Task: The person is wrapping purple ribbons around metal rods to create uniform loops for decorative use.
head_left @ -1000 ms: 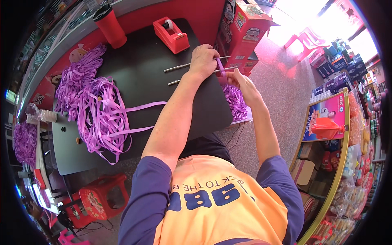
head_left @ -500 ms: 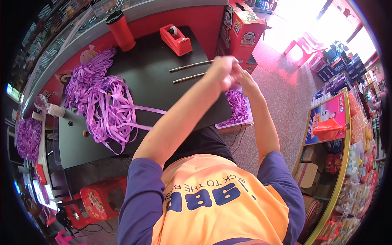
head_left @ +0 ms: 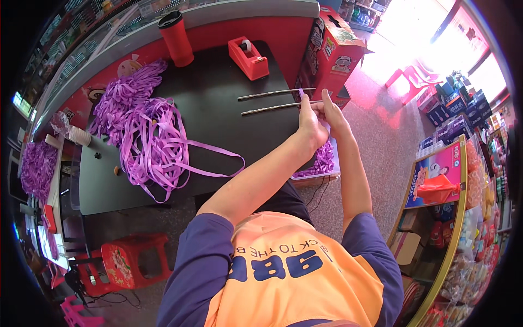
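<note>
Looking down past our own shoulder, we find much of the work hidden: our left forearm covers the near edge of the black table [head_left: 218,109], and the two hands press so close together that their palms and most fingertips cannot be made out. Whether the fingers are wrapped tight or only lightly pinched we cannot tell for certain, since the strip between them is thin and partly washed out by glare from the doorway.

A short end of purple ribbon [head_left: 300,94] stands up just above the fingers of our left hand [head_left: 311,124], pinched at its base. Our right hand [head_left: 330,111] touches the left, its fingers curled shut around the same strip.

Just beyond the fingertips lie two thin metal rods [head_left: 275,93], side by side on the table, the nearer one almost touching our knuckles. Below the hands, a shallow box of finished purple ribbon pieces [head_left: 322,161] peeks out, mostly covered by our arm. Well away to the left of the fingers sprawls a loose ribbon heap [head_left: 147,136], with a red tape dispenser [head_left: 248,58] and red cup [head_left: 176,37] beyond.
</note>
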A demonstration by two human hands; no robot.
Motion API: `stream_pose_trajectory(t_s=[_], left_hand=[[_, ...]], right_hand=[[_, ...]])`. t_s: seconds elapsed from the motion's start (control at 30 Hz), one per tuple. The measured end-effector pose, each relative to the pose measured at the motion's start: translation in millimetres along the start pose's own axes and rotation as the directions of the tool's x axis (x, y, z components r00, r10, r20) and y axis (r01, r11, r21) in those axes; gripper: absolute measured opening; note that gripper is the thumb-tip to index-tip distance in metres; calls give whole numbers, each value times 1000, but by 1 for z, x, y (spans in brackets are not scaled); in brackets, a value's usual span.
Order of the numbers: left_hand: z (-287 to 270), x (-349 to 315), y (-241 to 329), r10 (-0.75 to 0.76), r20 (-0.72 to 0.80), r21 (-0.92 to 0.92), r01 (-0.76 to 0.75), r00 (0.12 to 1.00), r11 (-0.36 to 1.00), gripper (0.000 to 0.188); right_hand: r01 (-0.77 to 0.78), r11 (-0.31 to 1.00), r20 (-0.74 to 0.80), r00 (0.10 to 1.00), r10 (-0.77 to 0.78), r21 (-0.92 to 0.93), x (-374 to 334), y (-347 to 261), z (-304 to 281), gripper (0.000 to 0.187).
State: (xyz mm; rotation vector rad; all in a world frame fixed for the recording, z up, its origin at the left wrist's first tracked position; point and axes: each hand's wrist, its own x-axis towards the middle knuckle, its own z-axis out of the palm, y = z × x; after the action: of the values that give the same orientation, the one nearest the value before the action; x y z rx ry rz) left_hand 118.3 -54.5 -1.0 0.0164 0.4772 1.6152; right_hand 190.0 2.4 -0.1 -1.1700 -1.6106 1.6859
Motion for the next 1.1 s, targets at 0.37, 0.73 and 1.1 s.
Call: stream_pose_trajectory(t_s=[0.37, 0.73, 1.1], left_hand=[[-48, 28, 5, 70, 867, -305, 413, 493, 858, 69], [6, -22, 14, 21, 59, -118, -14, 998, 993, 103], [12, -35, 23, 20, 287, -293, 68, 958, 954, 59]], right_hand=[[64, 998, 0, 998, -64, -15, -25, -18, 7, 59], [556, 786, 109, 829, -548, -271, 35, -117, 56, 29], [-138, 953, 95, 981, 170, -271, 145, -130, 113, 19]])
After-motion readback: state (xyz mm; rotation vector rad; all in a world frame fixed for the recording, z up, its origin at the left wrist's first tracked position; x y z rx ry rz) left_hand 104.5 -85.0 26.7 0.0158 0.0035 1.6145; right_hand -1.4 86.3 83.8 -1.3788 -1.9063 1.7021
